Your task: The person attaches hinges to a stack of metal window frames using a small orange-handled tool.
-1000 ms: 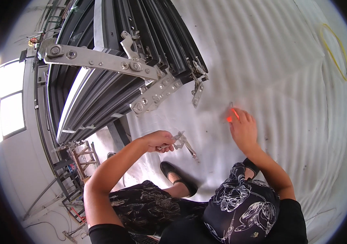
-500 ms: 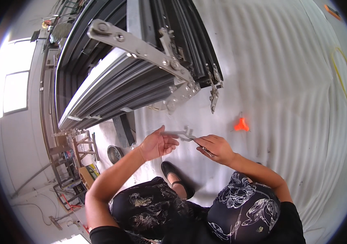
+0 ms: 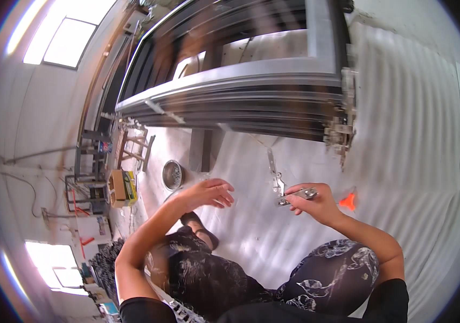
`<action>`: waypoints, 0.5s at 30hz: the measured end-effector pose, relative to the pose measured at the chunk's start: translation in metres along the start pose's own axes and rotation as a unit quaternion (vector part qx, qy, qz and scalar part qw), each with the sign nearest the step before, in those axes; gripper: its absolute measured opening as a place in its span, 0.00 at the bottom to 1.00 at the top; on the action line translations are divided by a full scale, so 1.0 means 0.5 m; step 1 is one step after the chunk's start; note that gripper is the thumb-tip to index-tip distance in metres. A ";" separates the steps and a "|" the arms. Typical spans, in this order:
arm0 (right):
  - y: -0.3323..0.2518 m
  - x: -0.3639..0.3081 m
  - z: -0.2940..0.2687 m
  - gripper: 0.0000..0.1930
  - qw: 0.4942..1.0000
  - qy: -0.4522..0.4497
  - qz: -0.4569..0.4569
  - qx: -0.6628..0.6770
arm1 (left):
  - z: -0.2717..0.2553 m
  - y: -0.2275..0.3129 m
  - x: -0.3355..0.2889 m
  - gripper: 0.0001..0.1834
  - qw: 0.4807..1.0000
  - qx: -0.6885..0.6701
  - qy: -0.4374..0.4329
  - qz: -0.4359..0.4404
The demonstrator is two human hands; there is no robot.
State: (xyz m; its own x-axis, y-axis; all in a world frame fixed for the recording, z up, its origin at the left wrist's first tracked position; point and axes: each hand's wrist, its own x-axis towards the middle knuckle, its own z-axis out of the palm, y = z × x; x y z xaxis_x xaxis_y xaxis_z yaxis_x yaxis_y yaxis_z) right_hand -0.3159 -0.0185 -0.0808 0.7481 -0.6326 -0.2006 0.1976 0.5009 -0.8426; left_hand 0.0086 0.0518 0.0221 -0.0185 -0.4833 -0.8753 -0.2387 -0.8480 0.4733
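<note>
My patterned trousers [image 3: 321, 269] spread across the bottom of the frame, knees apart, which I take as leaving room for my arms between them. Just beyond, right of centre, my right hand [image 3: 319, 203] is closed on a jointed metal hinge piece [image 3: 278, 184], thumb on top and fingers beneath. I have it by the thicker end, so the slim bar points free toward the top of the frame; a grip there probably steadies the joint best.

My left hand [image 3: 208, 195], left of centre, is open with loosely bent fingers, and I see nothing in it; it seems held up near the piece to be ready and unencumbered. Just right of my right hand, a bright orange three-lobed piece [image 3: 348, 202] lies on the pale sheeting [image 3: 402, 140], likely set there for easy reach.

Farther off, left of centre, a round metal bowl [image 3: 182, 178] holds small bits, presumably to stop them scattering. Across the upper middle lies a stack of dark frames [image 3: 241, 110], seemingly raised on a dark support [image 3: 201, 151]. More metal fittings [image 3: 342, 121] gather at its right corner, blurred. Beyond, at left, sits a cardboard box [image 3: 117, 185].
</note>
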 end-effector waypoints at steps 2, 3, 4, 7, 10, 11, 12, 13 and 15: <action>-0.017 0.017 0.022 0.13 0.999 -0.021 0.047 0.003 | -0.053 -0.030 0.001 0.22 0.999 0.022 0.018 0.034; -0.026 0.016 0.035 0.13 0.998 -0.036 0.049 -0.002 | -0.073 -0.056 0.003 0.22 0.998 0.006 0.020 0.065; -0.044 0.019 0.052 0.13 0.997 -0.034 0.064 -0.040 | -0.091 -0.074 0.008 0.22 0.997 -0.003 0.019 0.071; -0.100 0.063 0.127 0.12 0.987 -0.032 0.094 -0.126 | -0.132 -0.102 0.023 0.22 0.993 0.019 -0.014 0.113; -0.167 0.138 0.263 0.10 0.973 -0.006 0.113 -0.199 | -0.184 -0.093 0.004 0.23 0.976 -0.013 -0.056 0.209; -0.173 0.178 0.325 0.09 0.968 0.005 0.123 -0.217 | -0.213 -0.103 -0.009 0.24 0.965 -0.023 -0.053 0.257; -0.169 0.224 0.385 0.08 0.968 -0.003 0.117 -0.221 | -0.243 -0.123 -0.008 0.25 0.949 -0.052 -0.021 0.311; -0.170 0.265 0.445 0.08 0.966 -0.003 0.114 -0.234 | -0.275 -0.125 -0.026 0.26 0.931 -0.078 -0.011 0.357; -0.156 0.346 0.551 0.09 0.971 -0.005 0.083 -0.225 | -0.336 -0.139 -0.057 0.29 0.900 -0.113 0.001 0.421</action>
State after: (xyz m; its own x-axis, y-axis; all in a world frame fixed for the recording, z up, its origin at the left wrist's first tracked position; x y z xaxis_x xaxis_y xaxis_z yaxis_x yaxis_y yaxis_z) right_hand -0.0272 -0.0044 0.0880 0.7524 -0.5583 -0.3496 -0.2213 0.2856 -0.9324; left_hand 0.1887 0.0880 0.0307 -0.0984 -0.9755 -0.1969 0.0629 -0.2036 0.9770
